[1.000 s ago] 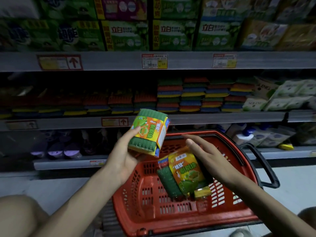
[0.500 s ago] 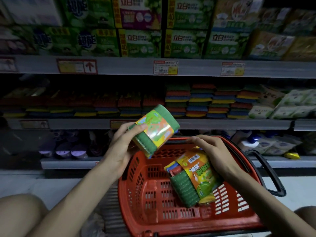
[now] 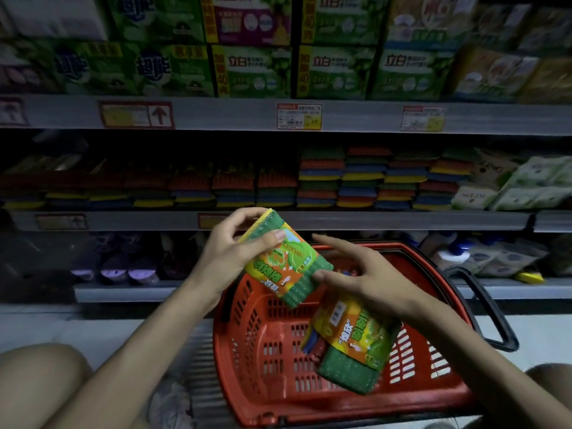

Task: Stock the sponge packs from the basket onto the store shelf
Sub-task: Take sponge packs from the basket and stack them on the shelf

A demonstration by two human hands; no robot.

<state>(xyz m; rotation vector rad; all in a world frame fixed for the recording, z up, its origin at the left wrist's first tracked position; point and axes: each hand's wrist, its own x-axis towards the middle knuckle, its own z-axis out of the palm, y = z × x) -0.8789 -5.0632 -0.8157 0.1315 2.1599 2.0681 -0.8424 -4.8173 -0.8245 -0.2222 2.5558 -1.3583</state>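
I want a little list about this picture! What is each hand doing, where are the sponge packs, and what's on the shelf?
left hand: grips one sponge pack, held above the basket
right hand: open, fingers spread, thumb close to that pack's edge
second sponge pack: leans inside the basket, below the right hand
basket: red plastic with a black handle
middle shelf: holds stacked sponges in many colours

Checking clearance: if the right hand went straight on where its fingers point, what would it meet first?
Probably the sponge pack held in the left hand; the right hand looks almost against it, though depth is unclear.
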